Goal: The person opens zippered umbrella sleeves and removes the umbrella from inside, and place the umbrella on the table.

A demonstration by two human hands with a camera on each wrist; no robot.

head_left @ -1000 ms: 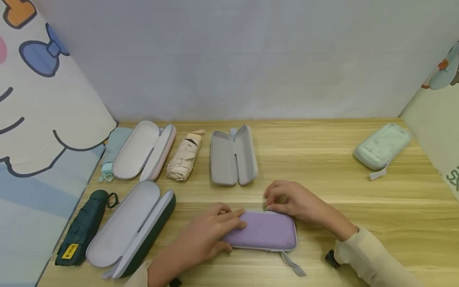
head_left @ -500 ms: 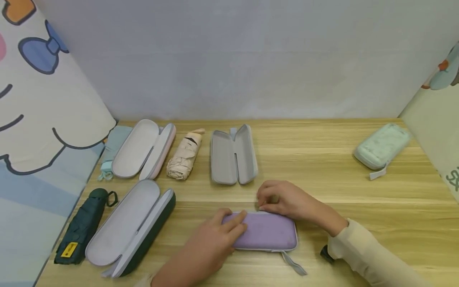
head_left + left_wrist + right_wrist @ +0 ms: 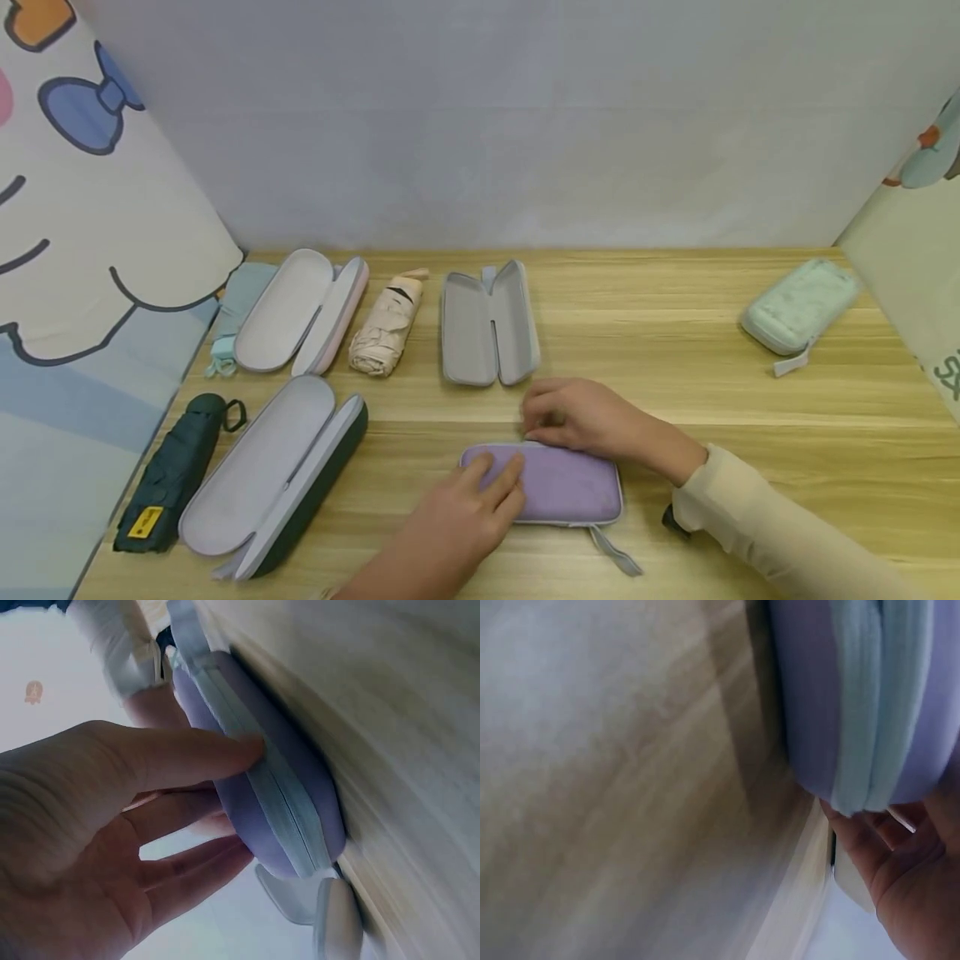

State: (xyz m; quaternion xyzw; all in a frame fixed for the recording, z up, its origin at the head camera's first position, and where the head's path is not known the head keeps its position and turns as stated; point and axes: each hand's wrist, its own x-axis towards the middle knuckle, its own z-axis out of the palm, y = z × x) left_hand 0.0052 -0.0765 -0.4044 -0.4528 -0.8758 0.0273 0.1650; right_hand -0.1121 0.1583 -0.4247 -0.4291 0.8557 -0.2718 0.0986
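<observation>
Purple case (image 3: 573, 490) on counter (image 3: 675, 333). I log: left hand (image 3: 463, 518), fingers spread atop; right hand (image 3: 581, 418), fingers curled at far edge, pinch unclear.

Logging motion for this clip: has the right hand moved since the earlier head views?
Yes, the right hand moved left along the purple case, judged against the stationary open grey case.

The right grip (image 3: 581, 421) now sits farther left along the purple case (image 3: 573, 487); the left grip (image 3: 468, 521) lies nearer the person.
</observation>
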